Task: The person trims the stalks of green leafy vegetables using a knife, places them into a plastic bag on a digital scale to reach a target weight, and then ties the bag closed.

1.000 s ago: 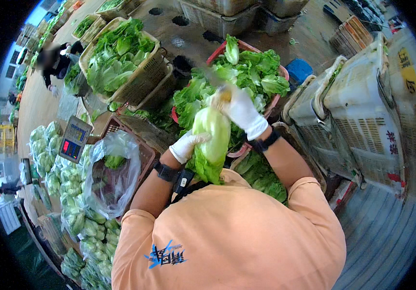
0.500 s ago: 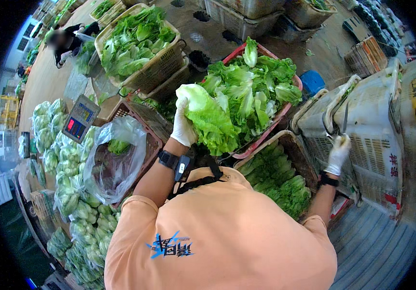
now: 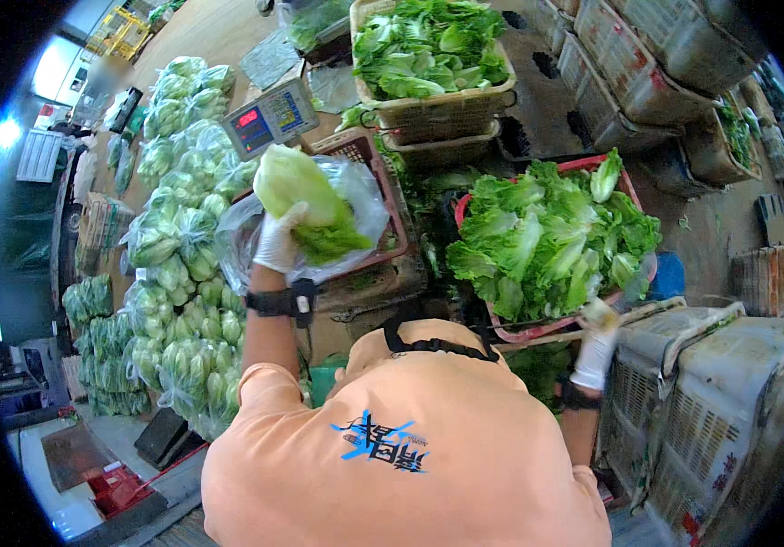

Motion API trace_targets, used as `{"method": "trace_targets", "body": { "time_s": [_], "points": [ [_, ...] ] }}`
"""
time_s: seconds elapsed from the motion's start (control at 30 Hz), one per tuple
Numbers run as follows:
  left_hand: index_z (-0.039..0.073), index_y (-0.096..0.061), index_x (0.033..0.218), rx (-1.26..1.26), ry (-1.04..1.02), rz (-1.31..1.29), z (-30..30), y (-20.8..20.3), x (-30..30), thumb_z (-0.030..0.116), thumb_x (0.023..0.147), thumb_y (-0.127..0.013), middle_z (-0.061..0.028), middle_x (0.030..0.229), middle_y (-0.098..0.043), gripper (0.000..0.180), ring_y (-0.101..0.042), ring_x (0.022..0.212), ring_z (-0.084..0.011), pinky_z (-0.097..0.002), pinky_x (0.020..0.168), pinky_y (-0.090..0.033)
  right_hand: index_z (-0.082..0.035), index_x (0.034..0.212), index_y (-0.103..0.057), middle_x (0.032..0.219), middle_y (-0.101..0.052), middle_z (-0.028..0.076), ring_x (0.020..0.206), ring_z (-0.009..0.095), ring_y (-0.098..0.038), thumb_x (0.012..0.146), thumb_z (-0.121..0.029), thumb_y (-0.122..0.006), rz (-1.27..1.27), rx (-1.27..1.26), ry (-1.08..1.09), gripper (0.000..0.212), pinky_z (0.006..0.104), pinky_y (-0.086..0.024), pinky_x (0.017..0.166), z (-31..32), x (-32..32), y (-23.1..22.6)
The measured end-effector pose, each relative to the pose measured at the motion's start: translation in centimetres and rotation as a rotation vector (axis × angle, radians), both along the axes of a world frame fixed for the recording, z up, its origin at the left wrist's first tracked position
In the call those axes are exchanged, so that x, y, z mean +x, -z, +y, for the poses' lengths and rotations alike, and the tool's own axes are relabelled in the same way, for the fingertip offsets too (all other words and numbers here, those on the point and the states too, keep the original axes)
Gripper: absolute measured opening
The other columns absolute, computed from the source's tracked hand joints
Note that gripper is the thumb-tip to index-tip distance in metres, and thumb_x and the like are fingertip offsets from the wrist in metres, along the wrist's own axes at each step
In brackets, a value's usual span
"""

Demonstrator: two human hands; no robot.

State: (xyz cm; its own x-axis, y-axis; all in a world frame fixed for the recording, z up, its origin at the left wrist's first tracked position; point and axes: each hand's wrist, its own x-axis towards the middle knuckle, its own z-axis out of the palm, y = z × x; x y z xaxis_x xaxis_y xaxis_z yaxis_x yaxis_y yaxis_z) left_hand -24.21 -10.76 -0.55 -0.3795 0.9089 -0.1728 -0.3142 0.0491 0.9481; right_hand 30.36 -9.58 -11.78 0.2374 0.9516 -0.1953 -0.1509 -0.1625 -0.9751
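My left hand (image 3: 275, 244), in a white glove, is closed round a head of lettuce (image 3: 293, 187) with a pale base and green leaves. It holds the lettuce over an open clear plastic bag (image 3: 366, 193) that lines a reddish crate (image 3: 395, 219). The lettuce hides much of the bag's inside. My right hand (image 3: 598, 345), also gloved, is closed on a knife (image 3: 538, 322), whose thin blade points left along the near edge of a red crate (image 3: 512, 334). Loose lettuce leaves (image 3: 547, 242) heap up in that crate.
A digital scale (image 3: 271, 118) stands behind the bag. Bagged lettuce (image 3: 182, 196) is stacked at the left. A yellowish crate (image 3: 442, 114) of leaves stands far ahead, with stacked crates (image 3: 610, 87) beyond to the right. Large pale crates (image 3: 729, 383) flank my right arm.
My left hand has carried the lettuce left, from beside the leaf-filled red crate to above the bag. My right hand has come inward, its knife turning from pointing away to pointing left. The view has turned left.
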Motion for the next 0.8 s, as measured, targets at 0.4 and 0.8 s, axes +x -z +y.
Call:
{"method": "trace_targets", "body": {
  "time_s": [0.4, 0.8],
  "points": [
    [0.016, -0.056, 0.119, -0.736, 0.88, 1.689, 5.2, 16.2, -7.9, 0.036, 0.065, -0.077, -0.0141, 0.115, -0.06, 0.062, -0.059, 0.104, -0.0331, -0.0455, 0.086, -0.048, -0.003, 0.096, -0.057, 0.085, -0.061, 0.013, 0.079, 0.028, -0.061, 0.076, -0.024, -0.07, -0.267, -0.075, -0.698, 0.032, 0.0376, -0.048, 0.073, 7.5, -40.3, -1.0],
    [-0.005, -0.056, 0.115, -0.434, 0.74, 1.072, 0.9, 15.1, -11.9, 0.023, 0.093, -0.054, -0.0184, 0.103, -0.062, 0.035, -0.056, 0.093, -0.0288, -0.0379, 0.088, -0.042, -0.002, 0.092, -0.063, 0.08, -0.066, 0.008, 0.068, 0.015, -0.062, 0.081, -0.024, -0.071, 0.267, -0.294, 0.213, 0.026, 0.0263, -0.05, 0.061, -11.2, -15.3, 6.1]
  ]
}}
